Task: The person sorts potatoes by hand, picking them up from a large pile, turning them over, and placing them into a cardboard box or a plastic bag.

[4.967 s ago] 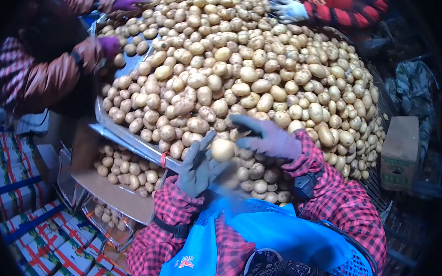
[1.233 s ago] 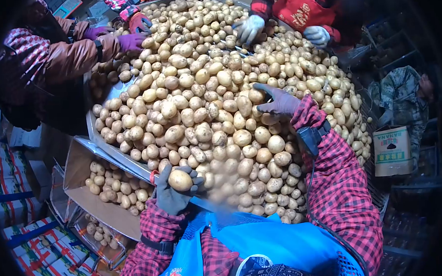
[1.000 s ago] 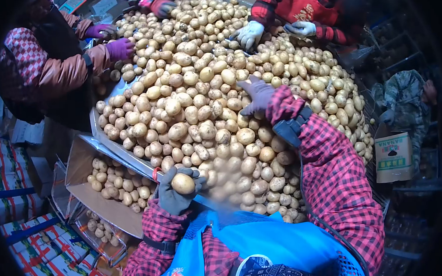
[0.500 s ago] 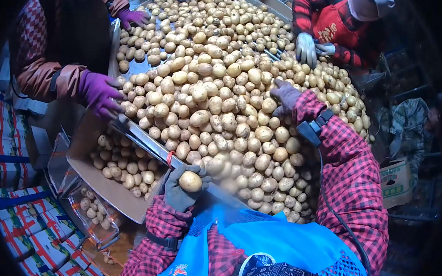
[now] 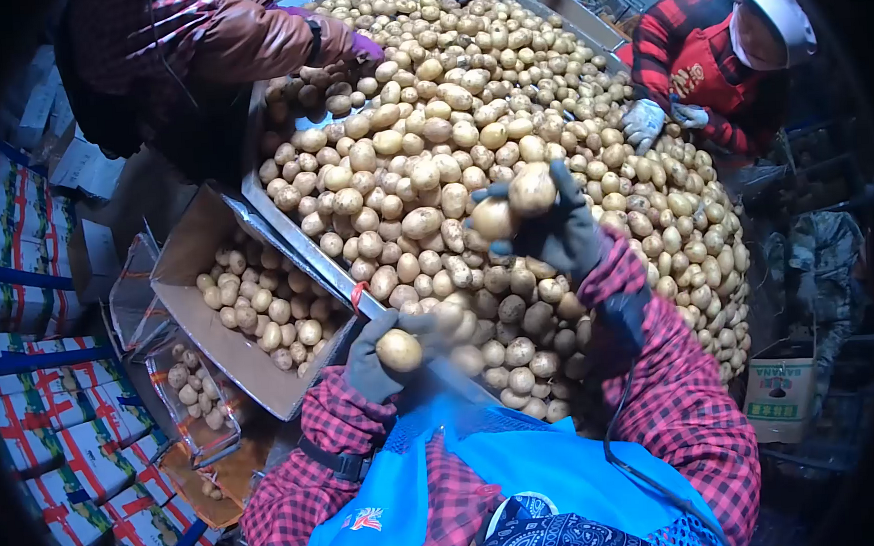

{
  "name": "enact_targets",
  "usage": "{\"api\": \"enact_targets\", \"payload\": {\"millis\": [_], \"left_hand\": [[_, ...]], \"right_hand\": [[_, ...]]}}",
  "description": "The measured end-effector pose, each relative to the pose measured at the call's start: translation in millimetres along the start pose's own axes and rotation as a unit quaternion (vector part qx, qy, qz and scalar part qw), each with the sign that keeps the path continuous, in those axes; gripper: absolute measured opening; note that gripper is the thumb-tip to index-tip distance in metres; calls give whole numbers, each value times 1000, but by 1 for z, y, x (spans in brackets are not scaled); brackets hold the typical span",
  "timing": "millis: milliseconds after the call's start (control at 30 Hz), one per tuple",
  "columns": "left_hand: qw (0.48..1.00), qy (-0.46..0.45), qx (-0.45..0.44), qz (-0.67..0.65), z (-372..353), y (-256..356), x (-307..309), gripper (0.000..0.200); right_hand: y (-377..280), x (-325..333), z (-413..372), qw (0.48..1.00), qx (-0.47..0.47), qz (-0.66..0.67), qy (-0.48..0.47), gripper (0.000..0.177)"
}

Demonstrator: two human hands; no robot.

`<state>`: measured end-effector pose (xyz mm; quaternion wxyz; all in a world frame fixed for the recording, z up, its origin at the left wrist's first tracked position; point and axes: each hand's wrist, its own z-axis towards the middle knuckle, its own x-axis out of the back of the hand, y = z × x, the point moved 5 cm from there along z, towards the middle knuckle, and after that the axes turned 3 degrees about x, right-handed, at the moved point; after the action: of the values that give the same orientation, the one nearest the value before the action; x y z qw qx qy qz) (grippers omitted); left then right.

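Note:
My left hand [image 5: 368,364], in a grey glove, is closed around a potato [image 5: 400,351] just above the near metal edge of the sorting table [image 5: 308,255]. My right hand [image 5: 568,234], also gloved, is raised over the heap of potatoes [image 5: 420,222]. Its fingers grip two potatoes: a larger upper one [image 5: 532,191] and another one [image 5: 493,219] beside it, on the left. Loose potatoes lie under and around both hands. Part of the heap near my left hand is blurred.
A cardboard box [image 5: 233,341] partly filled with potatoes stands left of the table, beside a smaller crate [image 5: 218,438] of potatoes. Stacked printed cartons [image 5: 65,431] line the left. Co-workers' gloved hands [image 5: 644,124] reach in from the right, left and far end.
My right hand has lifted from the heap and now holds two potatoes. My left hand keeps its potato. The co-worker on the left has moved an arm farther over the table.

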<state>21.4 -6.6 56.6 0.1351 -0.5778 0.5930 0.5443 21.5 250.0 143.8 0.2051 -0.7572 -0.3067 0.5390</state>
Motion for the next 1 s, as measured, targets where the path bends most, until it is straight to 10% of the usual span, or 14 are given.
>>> {"api": "enact_targets", "payload": {"millis": [33, 100, 233, 400, 500, 700, 767, 833, 1000], "left_hand": [[983, -41, -77, 163, -5, 12, -18, 39], [981, -8, 82, -174, -2, 11, -21, 47], [996, -64, -44, -48, -6, 15, -15, 50], [940, -4, 148, -309, 1, -6, 4, 53], [954, -75, 82, -277, 1, 2, 1, 54], [934, 30, 70, -348, 0, 11, -23, 63], [981, -89, -162, 62, -3, 21, -18, 63], [900, -39, 75, -429, 5, 2, -1, 63], [924, -112, 70, -360, 5, 6, 14, 51]], "right_hand": [[17, -11, -1, 998, 1, 61, -21, 80], [54, -23, 4, 984, -33, 165, -65, 85], [103, -28, 5, 993, -29, 94, -71, 81], [118, -26, -1, 989, -52, 111, -79, 71], [119, -26, 0, 994, -30, 91, -61, 68], [111, -39, -9, 967, -6, -254, -14, 80], [129, -45, -8, 958, 47, -270, -89, 79], [140, -47, -7, 979, 20, -182, -87, 79], [129, -42, -5, 997, 57, -6, -45, 71]]}}
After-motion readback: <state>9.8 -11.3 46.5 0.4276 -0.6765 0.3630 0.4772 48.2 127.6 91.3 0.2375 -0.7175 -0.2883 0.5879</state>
